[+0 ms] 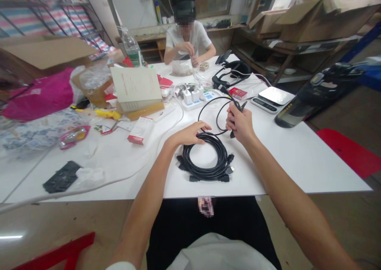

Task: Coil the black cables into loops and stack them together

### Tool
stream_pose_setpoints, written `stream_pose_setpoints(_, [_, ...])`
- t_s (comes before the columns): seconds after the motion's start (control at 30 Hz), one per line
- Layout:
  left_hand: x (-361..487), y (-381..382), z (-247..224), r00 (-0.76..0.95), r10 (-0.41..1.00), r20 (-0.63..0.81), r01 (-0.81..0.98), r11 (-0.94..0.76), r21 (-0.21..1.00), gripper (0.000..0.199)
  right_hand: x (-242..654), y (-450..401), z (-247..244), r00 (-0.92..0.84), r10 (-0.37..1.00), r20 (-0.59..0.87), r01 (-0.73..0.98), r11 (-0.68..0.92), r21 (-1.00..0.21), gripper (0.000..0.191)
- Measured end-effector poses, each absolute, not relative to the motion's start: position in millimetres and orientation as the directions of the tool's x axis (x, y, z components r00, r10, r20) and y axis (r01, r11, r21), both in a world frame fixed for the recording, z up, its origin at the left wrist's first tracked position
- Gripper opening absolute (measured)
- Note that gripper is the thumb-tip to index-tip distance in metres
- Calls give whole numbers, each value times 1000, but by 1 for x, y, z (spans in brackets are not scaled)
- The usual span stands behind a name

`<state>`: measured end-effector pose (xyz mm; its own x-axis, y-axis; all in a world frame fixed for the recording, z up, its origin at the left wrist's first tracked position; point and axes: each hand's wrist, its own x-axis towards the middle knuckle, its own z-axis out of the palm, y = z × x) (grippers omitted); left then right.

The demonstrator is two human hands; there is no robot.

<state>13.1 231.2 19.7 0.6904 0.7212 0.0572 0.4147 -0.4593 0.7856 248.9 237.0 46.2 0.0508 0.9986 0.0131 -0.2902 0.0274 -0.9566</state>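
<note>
A coil of black cables [220, 159] lies on the white table in front of me, with several plugs sticking out around its lower edge. Over the coil's upper left rim is my left hand [192, 134], its thumb and fingers apart; whether it touches the cables is hard to tell. To the right and slightly farther off, my right hand [239, 121] is closed round a black cable [206, 103], with ends poking out above and below the fist. Loose loops of this cable run between the fist and the coil.
Beyond the coil stands a white power strip [193, 104] with chargers. A kitchen scale [272, 99] and dark bottle [293, 107] are right; a small red-white box [141, 130] and black plastic part [62, 177] left. Another person [190, 39] sits opposite, handling a clear bag [182, 67].
</note>
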Motion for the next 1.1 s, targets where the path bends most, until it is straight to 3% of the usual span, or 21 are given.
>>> stream_pose_setpoints(0.17, [19, 229, 21, 708, 692, 142, 355, -523, 775, 57, 254, 236, 54, 66, 998, 6, -433, 34, -901, 63])
stream_pose_setpoints(0.33, [18, 235, 8, 437, 874, 212, 532, -441, 723, 48, 253, 239, 52, 227, 959, 172, -360, 246, -900, 74])
stream_pose_setpoints(0.4, [14, 241, 3, 361, 909, 207, 564, -390, 728, 35, 253, 237, 50, 249, 930, 271, -242, 331, -912, 74])
stream_pose_setpoints(0.5, [7, 249, -2, 258, 941, 219, 593, -333, 733, 24, 251, 228, 44, 135, 871, 473, 108, 461, -881, 71])
stream_pose_setpoints(0.6, [2, 254, -5, 166, 954, 248, 595, -298, 747, 21, 242, 215, 35, -217, 776, 592, 478, 613, -629, 67])
stream_pose_setpoints(0.7, [-2, 258, -9, 122, 960, 252, 522, -278, 807, 20, 225, 201, 24, -594, 644, 483, 584, 757, -292, 63])
stream_pose_setpoints(0.8, [-5, 262, -13, 119, 954, 276, 344, -301, 890, 23, 210, 191, 15, -781, 553, 289, 543, 831, -121, 61])
stream_pose_setpoints(0.87, [-5, 264, -16, 115, 953, 281, 200, -299, 933, 29, 206, 189, 13, -815, 533, 227, 524, 846, -102, 60])
stream_pose_setpoints(1.1, [-4, 264, -15, 110, 982, 155, -135, -140, 981, 40, 214, 194, 16, -798, 561, 223, 536, 828, -164, 64])
